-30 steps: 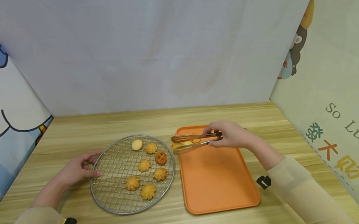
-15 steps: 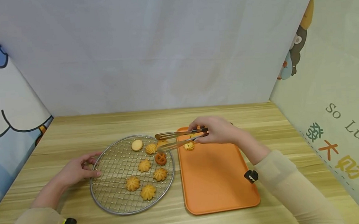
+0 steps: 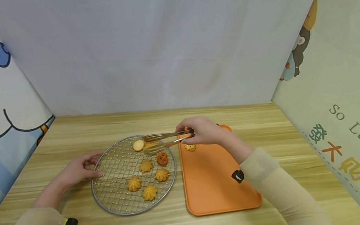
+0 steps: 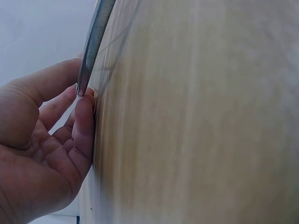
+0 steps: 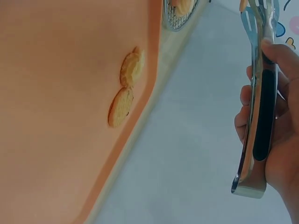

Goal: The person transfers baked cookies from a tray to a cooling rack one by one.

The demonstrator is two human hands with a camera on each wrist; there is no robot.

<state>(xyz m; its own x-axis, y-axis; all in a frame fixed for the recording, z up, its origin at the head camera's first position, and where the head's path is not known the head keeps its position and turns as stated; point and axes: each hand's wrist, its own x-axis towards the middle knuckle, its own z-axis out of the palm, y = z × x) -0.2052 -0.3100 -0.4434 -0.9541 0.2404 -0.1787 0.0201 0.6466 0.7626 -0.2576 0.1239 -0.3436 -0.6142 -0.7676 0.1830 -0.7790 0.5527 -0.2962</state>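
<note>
My left hand (image 3: 78,172) grips the left rim of a round wire cooling rack (image 3: 114,195), thumb on top and fingers curled at the rim. In the left wrist view the metal rim (image 4: 95,46) passes between thumb and fingers. Metal tongs with dark grips (image 5: 264,116) are held in my right hand (image 3: 201,130). Their ends reach over the rack's upper part, with a golden cookie (image 3: 151,145) between them, partly covered. Close by on the rack lie a pale round cookie (image 3: 138,145), a pretzel (image 3: 162,158) and several flower-shaped cookies (image 3: 149,192).
An orange tray (image 3: 218,186) lies right of the rack, its top partly under my right forearm. Cookies (image 5: 120,107) rest near its edge in the right wrist view. A pale backdrop rises behind the wooden table (image 3: 75,129), with printed side panels.
My right hand has carried the tongs and a cookie leftward from the orange tray's upper left to over the rack. A swirled cookie there is now covered. My left hand stays on the rim.
</note>
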